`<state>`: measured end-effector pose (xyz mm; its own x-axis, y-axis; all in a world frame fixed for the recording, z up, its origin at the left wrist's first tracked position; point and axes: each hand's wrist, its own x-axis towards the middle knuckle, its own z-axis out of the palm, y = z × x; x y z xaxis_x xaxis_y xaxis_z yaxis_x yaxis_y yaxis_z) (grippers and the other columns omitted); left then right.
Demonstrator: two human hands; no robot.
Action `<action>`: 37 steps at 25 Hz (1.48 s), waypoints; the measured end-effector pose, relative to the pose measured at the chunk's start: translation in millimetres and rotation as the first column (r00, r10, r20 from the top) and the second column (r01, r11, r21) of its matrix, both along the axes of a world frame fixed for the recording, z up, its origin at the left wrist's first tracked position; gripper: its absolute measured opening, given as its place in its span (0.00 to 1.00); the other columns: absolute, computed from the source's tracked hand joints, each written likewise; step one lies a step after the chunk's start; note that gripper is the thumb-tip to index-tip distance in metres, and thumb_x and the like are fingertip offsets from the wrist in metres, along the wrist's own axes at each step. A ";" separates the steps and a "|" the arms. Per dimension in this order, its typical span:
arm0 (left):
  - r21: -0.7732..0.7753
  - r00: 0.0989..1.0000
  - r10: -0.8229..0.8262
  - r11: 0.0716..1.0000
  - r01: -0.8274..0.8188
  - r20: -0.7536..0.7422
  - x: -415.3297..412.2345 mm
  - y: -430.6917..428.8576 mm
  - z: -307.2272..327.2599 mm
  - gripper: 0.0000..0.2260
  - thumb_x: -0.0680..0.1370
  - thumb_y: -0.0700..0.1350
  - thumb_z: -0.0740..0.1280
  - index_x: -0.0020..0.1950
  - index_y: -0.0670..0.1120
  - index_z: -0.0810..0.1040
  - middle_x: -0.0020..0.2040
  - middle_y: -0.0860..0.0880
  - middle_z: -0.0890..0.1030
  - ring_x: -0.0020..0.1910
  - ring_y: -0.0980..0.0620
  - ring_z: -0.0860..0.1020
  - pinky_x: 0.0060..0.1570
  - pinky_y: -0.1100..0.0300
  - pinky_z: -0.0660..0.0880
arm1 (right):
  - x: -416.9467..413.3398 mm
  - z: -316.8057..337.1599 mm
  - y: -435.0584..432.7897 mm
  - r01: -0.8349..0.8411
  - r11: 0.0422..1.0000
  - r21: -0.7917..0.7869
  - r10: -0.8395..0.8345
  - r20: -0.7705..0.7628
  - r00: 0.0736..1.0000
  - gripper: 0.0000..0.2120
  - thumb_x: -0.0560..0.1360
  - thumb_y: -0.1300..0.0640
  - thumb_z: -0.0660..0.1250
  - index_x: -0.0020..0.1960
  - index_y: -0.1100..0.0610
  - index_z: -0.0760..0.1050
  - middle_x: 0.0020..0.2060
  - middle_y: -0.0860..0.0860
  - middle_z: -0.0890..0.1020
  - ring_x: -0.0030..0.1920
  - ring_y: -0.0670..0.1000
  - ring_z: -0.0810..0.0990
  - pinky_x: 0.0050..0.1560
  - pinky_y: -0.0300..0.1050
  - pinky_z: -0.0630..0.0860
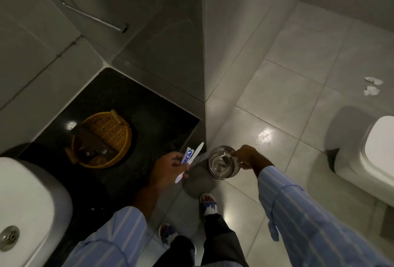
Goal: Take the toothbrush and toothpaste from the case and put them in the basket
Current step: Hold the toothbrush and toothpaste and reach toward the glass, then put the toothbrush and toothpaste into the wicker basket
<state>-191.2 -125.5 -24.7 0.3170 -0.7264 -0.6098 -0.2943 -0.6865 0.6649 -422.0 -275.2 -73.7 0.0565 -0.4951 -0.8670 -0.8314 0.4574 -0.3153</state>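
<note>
The fingers (179,161) of the left hand (168,170) are curled and pinched around a white toothbrush (190,161) and a small blue-and-white toothpaste (186,156) tube, both held together and pointing up and away over the edge of the dark desk (136,113). The right hand (248,157) pinches the rim of a round metal case (222,164), held tilted over the floor (287,87) with its open mouth facing the camera; it looks nearly empty, only a small pale scrap showing at the inner wall. On the desk, well apart from the left hand, sits a round woven basket (113,130) with handles. It holds a dark flat packet (90,141) lying across its left half; the rest of its bottom is bare weave. A white basin (25,202) borders the desk at the left.
</note>
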 end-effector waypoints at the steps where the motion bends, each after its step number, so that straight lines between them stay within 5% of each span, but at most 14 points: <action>1: 0.004 0.999 -0.036 0.999 0.036 0.002 1.4 -1.0 1.5 0.11 0.75 0.38 0.73 0.56 0.41 0.79 0.54 0.41 0.85 0.41 0.52 0.85 0.40 0.59 0.84 | 9.1 11.5 -5.2 -0.115 0.993 -0.012 0.115 0.021 0.993 0.17 0.74 0.53 0.68 0.54 0.65 0.79 0.47 0.61 0.85 0.46 0.57 0.85 0.50 0.49 0.83; 5: 0.020 0.985 -0.168 0.986 0.168 0.031 12.9 -6.9 17.5 0.09 0.75 0.40 0.73 0.55 0.42 0.81 0.47 0.45 0.86 0.39 0.53 0.85 0.40 0.59 0.83 | 57.9 75.1 -15.7 -0.426 0.889 -0.170 0.456 0.225 0.861 0.16 0.76 0.51 0.65 0.55 0.63 0.80 0.53 0.61 0.83 0.54 0.60 0.82 0.60 0.54 0.79; 8: 0.018 0.976 -0.212 0.977 0.211 0.058 29.6 -11.0 38.5 0.10 0.74 0.43 0.74 0.55 0.45 0.83 0.44 0.48 0.86 0.38 0.53 0.84 0.42 0.56 0.83 | 93.5 121.3 -13.8 -0.542 0.739 -0.400 0.657 0.249 0.711 0.13 0.75 0.51 0.67 0.56 0.57 0.81 0.55 0.54 0.82 0.54 0.51 0.80 0.57 0.45 0.77; 12: -0.044 0.966 -0.241 0.968 0.245 0.091 54.8 -18.4 80.8 0.08 0.73 0.43 0.75 0.51 0.45 0.84 0.40 0.49 0.85 0.36 0.54 0.84 0.41 0.58 0.83 | 137.5 160.2 -3.8 -0.750 0.392 -0.533 0.911 0.108 0.399 0.16 0.74 0.46 0.69 0.59 0.51 0.81 0.57 0.49 0.82 0.54 0.46 0.77 0.58 0.40 0.72; 14: -0.029 0.975 -0.206 0.977 0.210 0.088 67.5 -22.4 100.1 0.09 0.73 0.43 0.75 0.52 0.44 0.83 0.39 0.51 0.85 0.34 0.56 0.83 0.38 0.61 0.81 | 154.7 174.1 0.0 -0.781 0.270 -0.564 0.949 0.021 0.313 0.17 0.74 0.46 0.69 0.59 0.52 0.80 0.57 0.50 0.81 0.56 0.49 0.77 0.57 0.41 0.71; 19: -0.108 0.999 -0.017 0.994 0.014 -0.027 100.2 -21.1 142.0 0.11 0.74 0.45 0.75 0.54 0.44 0.82 0.43 0.48 0.87 0.36 0.57 0.83 0.36 0.64 0.80 | 188.3 208.1 -1.5 -0.708 0.129 -0.694 0.970 -0.061 0.236 0.15 0.73 0.48 0.71 0.55 0.55 0.80 0.50 0.52 0.83 0.49 0.51 0.80 0.46 0.38 0.70; 22: -0.160 0.992 0.109 0.980 -0.117 -0.059 121.3 -14.8 162.0 0.12 0.72 0.45 0.77 0.51 0.42 0.83 0.42 0.45 0.88 0.35 0.56 0.83 0.34 0.65 0.78 | 208.9 226.6 -4.0 -0.672 0.123 -0.730 0.977 -0.029 0.211 0.12 0.75 0.48 0.67 0.53 0.55 0.80 0.48 0.53 0.83 0.45 0.50 0.80 0.40 0.40 0.70; 29: -0.089 0.951 0.269 0.955 -0.284 -0.156 167.3 1.2 185.7 0.14 0.71 0.39 0.77 0.56 0.39 0.83 0.48 0.43 0.86 0.38 0.57 0.85 0.36 0.62 0.81 | 268.2 229.3 8.1 -0.633 0.020 -0.774 0.997 -0.029 0.068 0.14 0.77 0.50 0.64 0.59 0.54 0.79 0.57 0.53 0.81 0.57 0.54 0.79 0.56 0.47 0.73; 33: -0.069 0.939 0.301 0.946 -0.316 -0.169 201.4 9.1 182.3 0.12 0.70 0.39 0.77 0.53 0.41 0.85 0.53 0.41 0.85 0.47 0.51 0.82 0.41 0.59 0.81 | 302.9 225.4 18.0 -0.524 -0.189 -0.831 0.981 -0.189 -0.054 0.12 0.77 0.57 0.64 0.56 0.62 0.79 0.53 0.60 0.82 0.54 0.59 0.80 0.54 0.52 0.75; 35: -0.057 0.933 0.314 0.943 -0.328 -0.174 217.8 10.5 180.6 0.10 0.72 0.37 0.75 0.52 0.43 0.84 0.50 0.43 0.84 0.47 0.51 0.81 0.43 0.58 0.80 | 321.5 217.1 18.7 -0.480 -0.212 -0.851 0.974 -0.224 -0.033 0.12 0.75 0.58 0.65 0.55 0.62 0.78 0.50 0.60 0.82 0.50 0.59 0.80 0.50 0.52 0.76; 37: -0.029 0.942 0.302 0.951 -0.309 -0.150 239.1 10.8 178.0 0.07 0.75 0.36 0.72 0.51 0.44 0.82 0.47 0.43 0.82 0.42 0.52 0.80 0.41 0.59 0.79 | 337.2 204.2 13.7 -0.498 -0.124 -0.858 0.981 -0.183 0.071 0.11 0.73 0.55 0.66 0.53 0.59 0.78 0.47 0.57 0.83 0.47 0.56 0.81 0.44 0.49 0.76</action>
<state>47.9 -114.7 153.3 0.4413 -0.6398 -0.6292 0.0241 -0.6925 0.7211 -84.8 -261.5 130.5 0.9999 -0.0149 -0.0013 -0.0142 -0.9199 -0.3920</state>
